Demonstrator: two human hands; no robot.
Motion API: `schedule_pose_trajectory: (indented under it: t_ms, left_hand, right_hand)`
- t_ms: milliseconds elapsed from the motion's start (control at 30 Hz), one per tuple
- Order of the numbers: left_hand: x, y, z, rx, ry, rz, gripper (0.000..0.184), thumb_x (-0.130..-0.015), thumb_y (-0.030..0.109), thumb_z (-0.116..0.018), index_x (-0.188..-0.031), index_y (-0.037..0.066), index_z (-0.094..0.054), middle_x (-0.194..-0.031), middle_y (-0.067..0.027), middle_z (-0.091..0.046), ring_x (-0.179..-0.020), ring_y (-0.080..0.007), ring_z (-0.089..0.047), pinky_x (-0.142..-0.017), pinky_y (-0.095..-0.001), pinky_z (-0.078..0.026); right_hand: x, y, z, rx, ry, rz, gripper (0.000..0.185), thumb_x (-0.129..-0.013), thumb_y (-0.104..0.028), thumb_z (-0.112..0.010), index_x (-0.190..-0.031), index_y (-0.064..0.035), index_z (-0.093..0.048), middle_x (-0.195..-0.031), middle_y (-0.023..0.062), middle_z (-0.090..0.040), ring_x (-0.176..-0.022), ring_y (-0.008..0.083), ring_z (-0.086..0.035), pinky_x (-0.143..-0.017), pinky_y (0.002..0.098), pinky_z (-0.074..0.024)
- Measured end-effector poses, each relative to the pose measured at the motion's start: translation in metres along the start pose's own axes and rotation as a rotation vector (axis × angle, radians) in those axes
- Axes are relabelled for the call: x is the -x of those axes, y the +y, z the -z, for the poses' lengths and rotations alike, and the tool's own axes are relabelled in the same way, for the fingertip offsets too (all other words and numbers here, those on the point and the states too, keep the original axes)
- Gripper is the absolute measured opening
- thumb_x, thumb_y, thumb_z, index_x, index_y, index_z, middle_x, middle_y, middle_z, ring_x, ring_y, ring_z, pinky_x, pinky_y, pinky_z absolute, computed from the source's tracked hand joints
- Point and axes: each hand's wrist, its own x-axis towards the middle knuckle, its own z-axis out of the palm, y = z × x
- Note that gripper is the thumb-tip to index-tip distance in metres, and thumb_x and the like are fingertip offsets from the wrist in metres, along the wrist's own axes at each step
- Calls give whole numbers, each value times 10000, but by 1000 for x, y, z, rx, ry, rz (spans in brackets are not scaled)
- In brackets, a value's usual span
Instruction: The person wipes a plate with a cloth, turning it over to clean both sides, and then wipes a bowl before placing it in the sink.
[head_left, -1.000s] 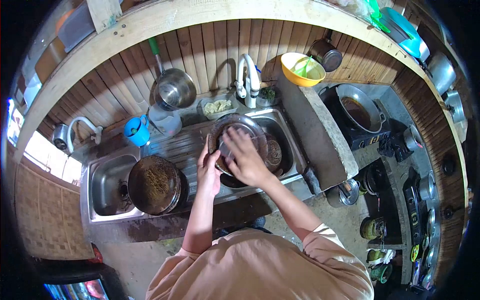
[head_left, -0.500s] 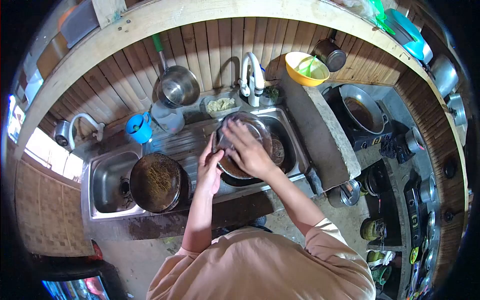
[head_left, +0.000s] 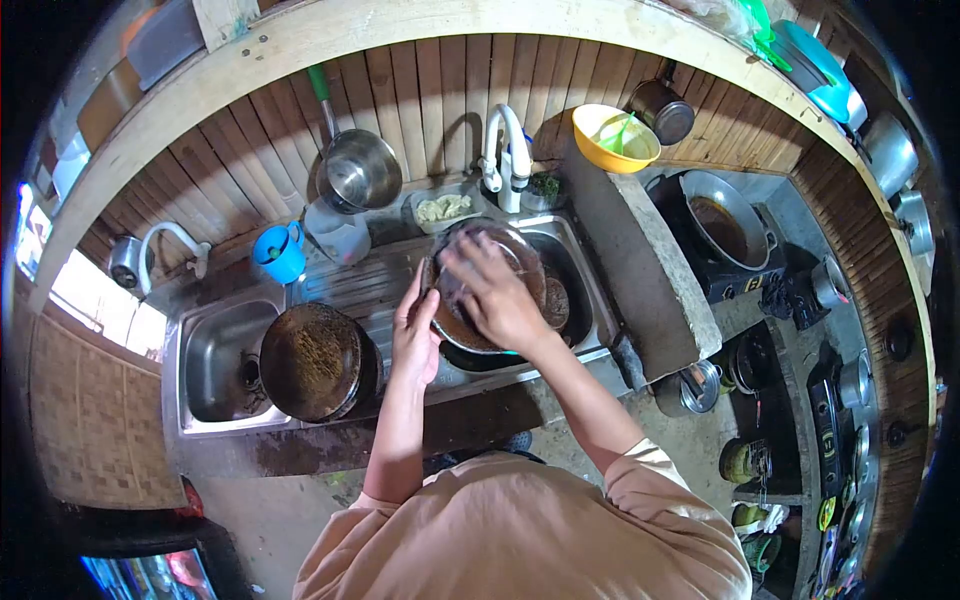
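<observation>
A round metal pan (head_left: 470, 318), brown and sooty with a shiny patch, is tilted over the right sink basin (head_left: 597, 300). My left hand (head_left: 414, 340) grips its left rim, thumb toward me and fingers behind the edge. My right hand (head_left: 500, 300) lies on the pan's surface with fingers stretched out and apart, their tips blurred by motion. Whether anything thin sits under that palm is hidden. Beneath the pan, another brownish round piece (head_left: 556, 305) shows inside the basin. A white faucet (head_left: 508, 150) stands behind the pan.
A blackened pan (head_left: 312, 362) leans at the left basin (head_left: 215, 350). Behind the drainboard are a blue mug (head_left: 280, 253), a clear plastic jug (head_left: 338, 235) and a hanging saucepan (head_left: 360, 172). A yellow bowl (head_left: 616, 150) sits on the concrete ledge (head_left: 650, 260); a wok (head_left: 718, 215) rests on the stove.
My right hand has shifted slightly over the pan's surface, its fingers in motion. The left hand keeps its hold on the rim, and the pan has barely moved.
</observation>
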Motion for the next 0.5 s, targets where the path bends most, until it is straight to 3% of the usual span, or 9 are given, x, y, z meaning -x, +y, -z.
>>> schedule_pose_trajectory:
  t_ms: [100, 200, 333, 500]
  left_hand:
    - [-4, 4, 12, 62, 67, -23, 509, -1052, 92, -592, -1544, 34, -479, -1550, -99, -534, -1395, -186, -519, -1166, -346, -406]
    - [-5, 11, 22, 38, 122, -39, 500, -1057, 97, -579, -1543, 31, -479, -1522, -98, -560, -1371, -193, -545, -1157, -351, -421]
    - [1, 11, 18, -26, 66, -26, 480, -1052, 92, -594, -1521, 28, -511, -1491, -95, -589, -1352, -178, -555, -1150, -324, -415]
    - [4, 3, 0, -50, 29, -24, 470, -1050, 68, -589, -1514, 23, -522, -1498, -96, -582, -1365, -170, -538, -1162, -321, -395]
  right_hand:
    - [19, -17, 3, -82, -142, 118, 558, -858, -69, -726, -1406, -138, -645, -1530, 180, -526, -1462, 446, -426, -1226, 570, -338]
    - [37, 2, 15, 64, -169, 109, 557, -841, -53, -737, -1385, -145, -664, -1510, 162, -550, -1447, 434, -452, -1223, 577, -343]
    - [21, 29, 21, 207, 50, -74, 585, -849, -40, -727, -1419, -114, -614, -1552, 192, -493, -1452, 496, -410, -1185, 586, -377]
    - [0, -4, 8, 79, 20, 20, 593, -921, -113, -713, -1489, -102, -545, -1597, 217, -431, -1478, 507, -360, -1230, 557, -314]
